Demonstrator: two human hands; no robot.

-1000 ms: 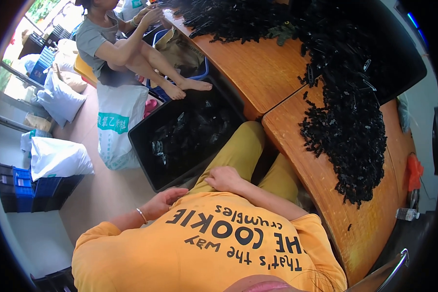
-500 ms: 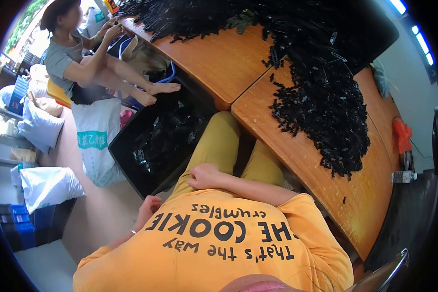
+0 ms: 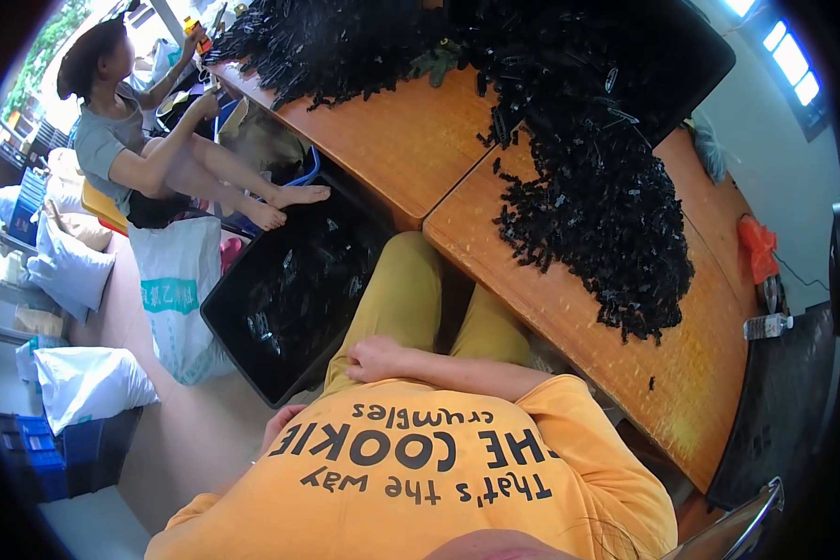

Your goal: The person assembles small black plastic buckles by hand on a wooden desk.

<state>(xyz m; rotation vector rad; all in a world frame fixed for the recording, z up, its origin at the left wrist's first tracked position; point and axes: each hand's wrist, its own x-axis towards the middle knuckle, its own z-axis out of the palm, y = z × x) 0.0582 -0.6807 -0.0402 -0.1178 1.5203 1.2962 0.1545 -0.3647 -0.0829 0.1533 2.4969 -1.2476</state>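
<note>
My right hand [image 3: 373, 358] is closed and rests on my left thigh, its forearm lying across my lap. Whatever its fingers may hold is hidden. Beside my left hip, my left hand [image 3: 284, 422] shows only in part past the edge of my yellow shirt, so its fingers cannot be made out. The large black tray [image 3: 289, 289] left of my legs is nearest to both hands and holds dark pieces and several clear ones. On the wooden table [image 3: 551, 289] to my right lies a big heap of small black parts [image 3: 607, 224], away from my hands.
A co-worker [image 3: 112, 131] sits at the far left, bare feet above the tray, one hand at a yellow-and-red item [image 3: 194, 28]. A white sack [image 3: 173, 299] stands by the tray. A plastic bottle [image 3: 767, 327] and a red bag [image 3: 758, 248] are at the right.
The view has shifted slightly. My left hand is now more hidden by my shirt, while my right hand stays on my thigh. The co-worker's hands have moved apart, one reaching up to the yellow-and-red item.
</note>
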